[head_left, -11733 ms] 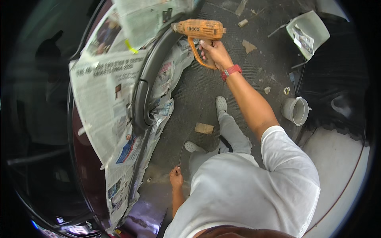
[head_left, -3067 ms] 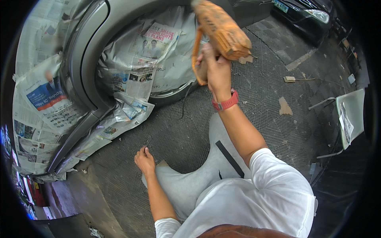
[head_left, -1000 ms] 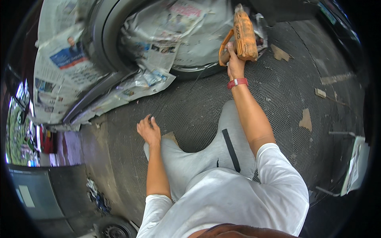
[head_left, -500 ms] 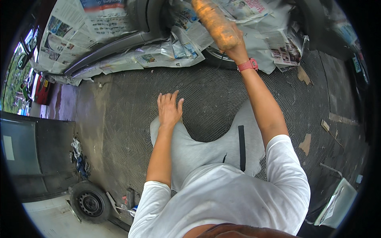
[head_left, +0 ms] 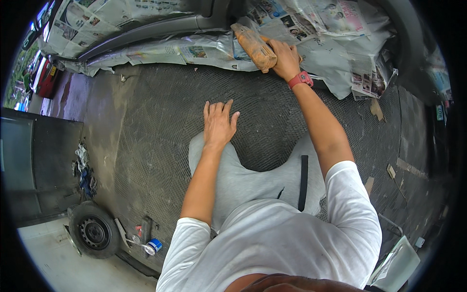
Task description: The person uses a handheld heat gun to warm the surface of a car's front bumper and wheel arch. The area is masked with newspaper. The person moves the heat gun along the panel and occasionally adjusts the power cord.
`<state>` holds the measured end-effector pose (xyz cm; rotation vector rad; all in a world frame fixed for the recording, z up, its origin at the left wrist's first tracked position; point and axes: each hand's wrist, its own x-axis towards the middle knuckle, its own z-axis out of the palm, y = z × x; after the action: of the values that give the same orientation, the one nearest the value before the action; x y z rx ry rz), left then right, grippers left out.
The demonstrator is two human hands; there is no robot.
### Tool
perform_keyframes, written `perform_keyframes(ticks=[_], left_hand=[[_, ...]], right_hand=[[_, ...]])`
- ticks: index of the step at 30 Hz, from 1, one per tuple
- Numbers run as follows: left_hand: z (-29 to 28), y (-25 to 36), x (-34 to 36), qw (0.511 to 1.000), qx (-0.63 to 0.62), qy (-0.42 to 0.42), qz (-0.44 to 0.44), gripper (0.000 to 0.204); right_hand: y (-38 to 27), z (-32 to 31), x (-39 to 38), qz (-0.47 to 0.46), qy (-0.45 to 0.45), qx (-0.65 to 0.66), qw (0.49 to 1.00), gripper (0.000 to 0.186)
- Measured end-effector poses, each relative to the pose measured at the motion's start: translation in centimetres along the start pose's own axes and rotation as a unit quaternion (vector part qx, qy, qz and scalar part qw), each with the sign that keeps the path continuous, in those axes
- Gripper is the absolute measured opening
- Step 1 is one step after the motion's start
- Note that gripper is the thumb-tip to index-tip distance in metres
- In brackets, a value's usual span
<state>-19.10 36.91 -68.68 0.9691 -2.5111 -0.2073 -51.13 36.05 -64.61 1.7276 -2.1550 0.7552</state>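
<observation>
My right hand [head_left: 286,59], with a red watch on its wrist, is closed on a long orange-brown stained tool [head_left: 256,47] that looks wrapped in clear film. Its exact kind does not show. The tool slants up to the left, against or close to the newspaper-masked side of a car [head_left: 206,22]; whether it touches cannot be told. Part of the grip is hidden behind the fingers. My left hand [head_left: 220,121] hangs over my left knee, fingers spread and holding nothing. Grey trousers [head_left: 253,185] cover my bent legs.
Newspaper sheets [head_left: 343,24] and plastic film mask the car body. A spare wheel [head_left: 94,231] lies at lower left, near a blue-and-white can [head_left: 153,246]. Cardboard scraps [head_left: 376,110] lie on the ridged dark floor [head_left: 160,121] at right. A pale panel [head_left: 396,265] stands at lower right.
The tool has come down and tipped further left in my right hand, nearer the lower edge of the masking. My left hand has shifted slightly right and up, still spread. The view has shifted too.
</observation>
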Motion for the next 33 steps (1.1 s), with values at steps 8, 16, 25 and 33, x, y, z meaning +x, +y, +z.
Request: perform_keyframes(ticks=[8,16,25,33], left_hand=[[-1.1,-1.5,-0.3,0.987,0.041,0.049,-0.15,0.051],[-0.9,-3.2,-0.4,0.976,0.034,0.094,-0.193,0.062],[-0.6,-4.9,0.1,0.974,0.0,0.084,-0.211,0.064],[0.3,-5.3,0.8,0.975,0.002,0.096,-0.2,0.061]], right_hand=[[-6.9,6.5,-1.3,0.157,-0.045,0.077,0.984,0.044],[-15.5,7.8,1.5,0.15,-0.052,0.198,0.967,0.044],[-19.8,1.0,0.7,0.051,0.17,0.241,0.954,0.046],[-20.4,-2.2,4.5,0.013,-0.019,0.196,0.98,0.043]])
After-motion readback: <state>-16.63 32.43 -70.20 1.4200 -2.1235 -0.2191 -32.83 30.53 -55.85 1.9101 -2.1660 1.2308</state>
